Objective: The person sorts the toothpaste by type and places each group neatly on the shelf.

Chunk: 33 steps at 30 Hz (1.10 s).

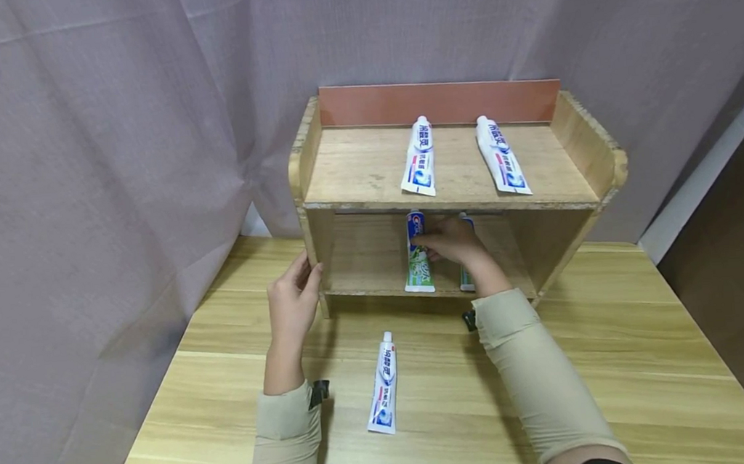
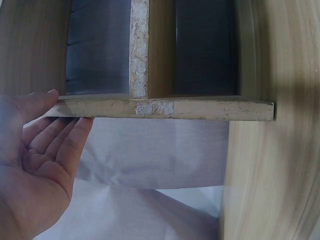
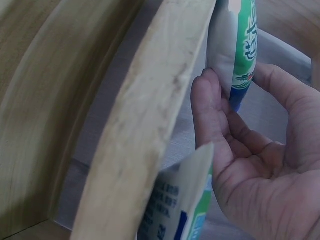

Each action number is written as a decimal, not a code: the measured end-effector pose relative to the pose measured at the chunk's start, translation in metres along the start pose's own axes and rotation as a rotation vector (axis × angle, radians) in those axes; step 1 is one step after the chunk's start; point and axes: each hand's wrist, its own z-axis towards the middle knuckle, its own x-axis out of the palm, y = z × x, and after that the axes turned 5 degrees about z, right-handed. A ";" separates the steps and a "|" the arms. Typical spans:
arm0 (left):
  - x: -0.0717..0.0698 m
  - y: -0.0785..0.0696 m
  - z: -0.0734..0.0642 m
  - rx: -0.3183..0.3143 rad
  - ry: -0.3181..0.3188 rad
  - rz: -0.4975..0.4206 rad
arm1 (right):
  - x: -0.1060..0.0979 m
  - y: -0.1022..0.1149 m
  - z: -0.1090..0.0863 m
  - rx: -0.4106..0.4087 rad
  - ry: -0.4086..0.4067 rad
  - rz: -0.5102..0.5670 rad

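My left hand grips the left side panel of a two-tier wooden shelf, thumb on one face and fingers on the other; the left wrist view shows the panel's edge between them. Inside the lower tier, my right hand pinches a green and blue toothpaste tube between thumb and fingers. In the right wrist view this tube stands at the top. A second green tube lies to its right, partly hidden behind my right hand and wrist.
Two white toothpaste tubes lie on the upper tier, caps toward the back. Another white tube lies on the wooden table in front of the shelf. A grey curtain hangs behind, and a dark brown surface stands at the right.
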 end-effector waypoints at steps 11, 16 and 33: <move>0.000 0.001 0.000 0.002 -0.004 0.001 | 0.003 0.000 0.005 -0.026 -0.035 0.022; 0.001 0.001 0.000 0.014 -0.011 0.002 | 0.005 -0.002 0.007 -0.043 -0.068 -0.026; 0.001 0.001 0.001 0.018 -0.016 -0.008 | 0.006 0.000 0.000 -0.016 -0.045 -0.026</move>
